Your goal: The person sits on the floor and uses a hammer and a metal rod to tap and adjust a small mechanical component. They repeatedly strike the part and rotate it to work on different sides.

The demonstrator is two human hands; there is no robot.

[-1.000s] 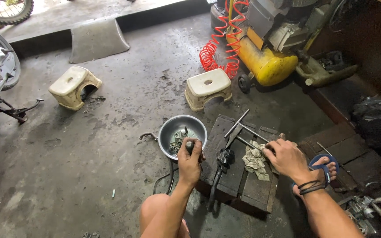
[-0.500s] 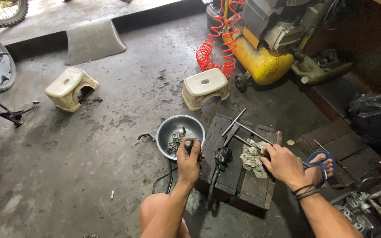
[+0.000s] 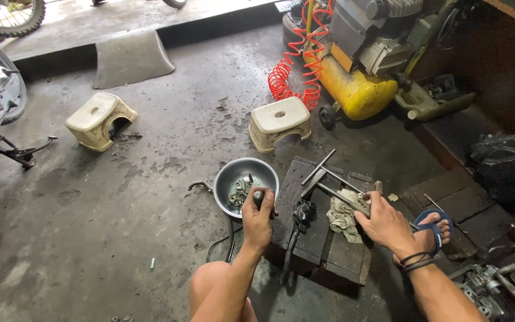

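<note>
Two hands | left hand (image 3: 258,219) fingers clamped on dark handle (image 3: 258,197) | right hand (image 3: 385,222) fingers gripping metal tool (image 3: 342,198)

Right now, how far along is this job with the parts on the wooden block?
Done, it seems: small parts already lie in the metal bowl. In hand: the left hand grips a dark handle at the bowl's edge, and the right hand holds a metal tool over the rag on the block. Left: a dark part and T-handle tools still on the block.
</note>
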